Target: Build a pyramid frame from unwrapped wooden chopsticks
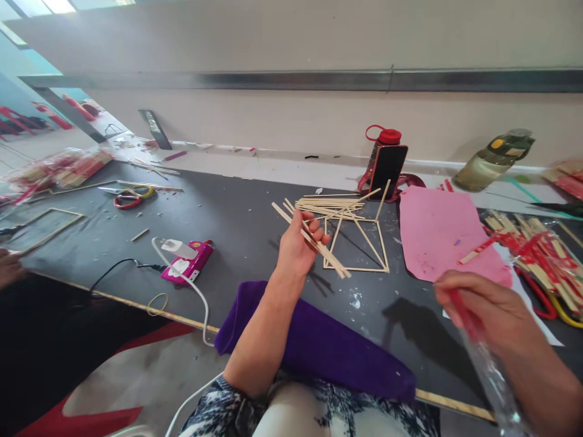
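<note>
My left hand (296,246) is closed around several thin wooden sticks (336,262), held slanting above the dark tabletop. Just beyond it lie a pile of loose wooden sticks (314,206) and a square frame of sticks (385,252) with slanting pieces. On the right, my right hand (494,309) grips a clear plastic wrapper (489,370) with a red part; it hangs down past the table's front edge. A pink sheet (437,224) lies just beyond the right hand. At the far right, more sticks in red-printed plastic (546,255) rest beside scissors (540,297).
A phone (389,173) leans on a red-capped bottle (387,136); another bottle (494,161) lies tilted. A purple cloth (346,352) covers the front edge. Leftward are a pink power strip (189,262), its cable, scissors (130,197) and another person's hand (9,267).
</note>
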### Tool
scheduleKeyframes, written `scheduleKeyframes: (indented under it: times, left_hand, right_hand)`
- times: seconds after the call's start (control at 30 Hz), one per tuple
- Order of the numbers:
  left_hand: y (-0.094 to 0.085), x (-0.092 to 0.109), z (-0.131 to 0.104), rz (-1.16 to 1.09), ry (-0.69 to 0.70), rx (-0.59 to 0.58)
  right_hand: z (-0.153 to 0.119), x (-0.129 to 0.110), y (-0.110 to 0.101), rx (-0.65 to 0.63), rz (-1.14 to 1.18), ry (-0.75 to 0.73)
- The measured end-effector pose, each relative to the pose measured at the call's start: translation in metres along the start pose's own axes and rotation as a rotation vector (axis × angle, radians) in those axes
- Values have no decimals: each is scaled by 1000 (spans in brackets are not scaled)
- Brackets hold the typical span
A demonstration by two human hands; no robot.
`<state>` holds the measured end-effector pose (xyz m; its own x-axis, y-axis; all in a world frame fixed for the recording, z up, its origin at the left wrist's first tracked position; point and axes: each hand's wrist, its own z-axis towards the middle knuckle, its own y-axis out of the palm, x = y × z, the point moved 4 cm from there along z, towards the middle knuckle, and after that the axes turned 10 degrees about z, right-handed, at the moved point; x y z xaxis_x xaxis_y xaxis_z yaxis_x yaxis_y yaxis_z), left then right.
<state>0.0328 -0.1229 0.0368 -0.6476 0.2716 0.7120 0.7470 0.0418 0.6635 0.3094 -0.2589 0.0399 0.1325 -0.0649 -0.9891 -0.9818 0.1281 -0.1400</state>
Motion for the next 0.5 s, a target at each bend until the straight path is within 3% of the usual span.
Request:
scheduleKeyframes:
  times: [0.13, 0.27, 0.37, 0.5]
  left_hand:
    - [6, -1, -4, 62, -12, -51]
    - [9, -7, -7, 82, -66, -133]
    - [10, -10, -8, 76, -91, -162]
    - [12, -11, -9, 85, -94, -178]
  right_hand:
    - [13, 22, 14, -143, 66, 105]
    - [29, 20, 6, -123, 29, 74]
    - [43, 11, -24, 56, -243, 53]
    - [63, 12, -83, 323, -527, 117]
